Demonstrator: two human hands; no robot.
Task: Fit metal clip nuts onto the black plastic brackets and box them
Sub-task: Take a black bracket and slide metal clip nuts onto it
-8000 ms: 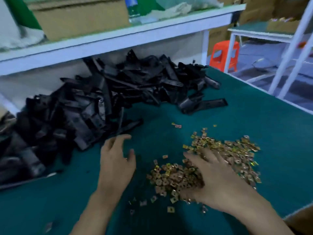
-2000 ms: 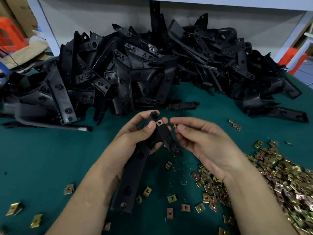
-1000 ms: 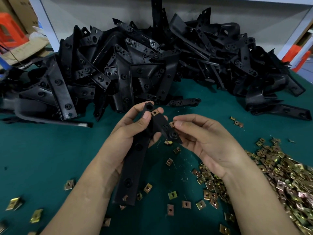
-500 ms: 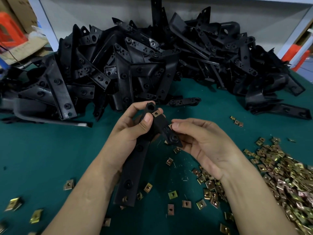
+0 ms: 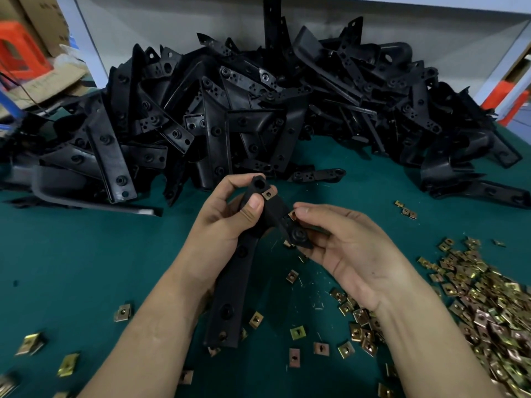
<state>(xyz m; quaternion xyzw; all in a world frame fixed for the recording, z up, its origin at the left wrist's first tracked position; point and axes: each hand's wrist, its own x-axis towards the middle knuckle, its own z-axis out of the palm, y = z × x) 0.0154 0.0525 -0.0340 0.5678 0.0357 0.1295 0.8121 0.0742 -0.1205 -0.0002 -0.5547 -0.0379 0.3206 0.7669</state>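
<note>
— What fills most of the view?
— A green surface [image 5: 86, 254], with a black pile [image 5: 258, 116] of brackets spread along its far side, against the wall

— And on the right?
— A heap [image 5: 494, 311] of brass-coloured clip nuts at the near right edge. Strays [image 5: 297, 332] lie scattered over the near surface, some well off to the left

— Where is the bracket in hand?
— The bracket [image 5: 230, 297] is held above the surface at the centre, near the front of the pile. Its long arm points down towards the person and its bent end is up

— How do the hands stand?
— The left hand [image 5: 218, 225] grips the bend, fingers [image 5: 230, 182] curled round behind and the thumb pressed on the front. The right hand [image 5: 353, 248] is just beside it, fingers [image 5: 319, 211] curled and pinching a nut [image 5: 292, 215] onto the short arm, forefinger above and thumb below

— Anything already on it?
— A fitted nut [image 5: 268, 193] sits at the top end, touching the left thumb's tip. Whether the pinched one is fully seated cannot be told
</note>
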